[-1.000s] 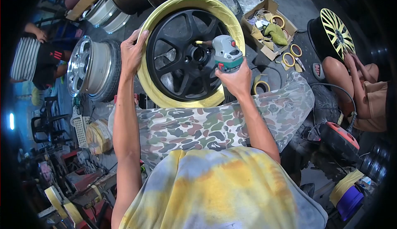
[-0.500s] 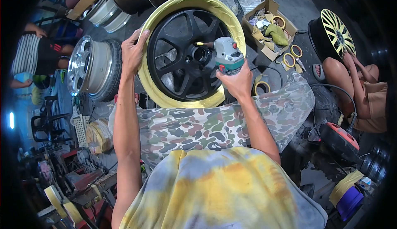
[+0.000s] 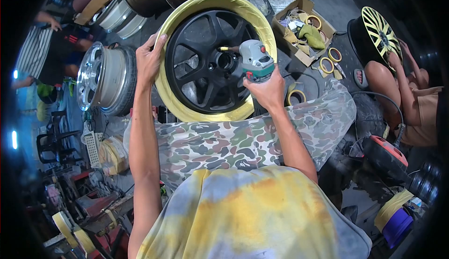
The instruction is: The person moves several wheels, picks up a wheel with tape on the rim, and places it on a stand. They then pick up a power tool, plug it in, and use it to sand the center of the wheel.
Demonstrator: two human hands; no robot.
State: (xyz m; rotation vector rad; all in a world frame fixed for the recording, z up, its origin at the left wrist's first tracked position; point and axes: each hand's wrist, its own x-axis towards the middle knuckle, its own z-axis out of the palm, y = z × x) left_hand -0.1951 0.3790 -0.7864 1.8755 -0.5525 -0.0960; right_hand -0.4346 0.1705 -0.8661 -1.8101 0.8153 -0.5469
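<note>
A black spoked wheel (image 3: 201, 79) with its rim wrapped in yellow masking tape stands upright in front of my knees. My left hand (image 3: 149, 60) grips the taped rim at its left edge. My right hand (image 3: 267, 90) is closed around a grey and green power tool (image 3: 255, 61). The tool's small tip (image 3: 227, 49) points left at the wheel's hub, just above the centre bore.
A chrome wheel (image 3: 105, 77) lies left of the black one. A cardboard box (image 3: 304, 27) with tape rolls sits at the back right. Another person (image 3: 411, 95) works on a yellow-spoked wheel (image 3: 381, 34) at the right. A second person (image 3: 51, 53) sits far left.
My hands and the tool have barely shifted. The person at the far left has moved, and the person at the right has shifted their hands on the yellow-spoked wheel.
</note>
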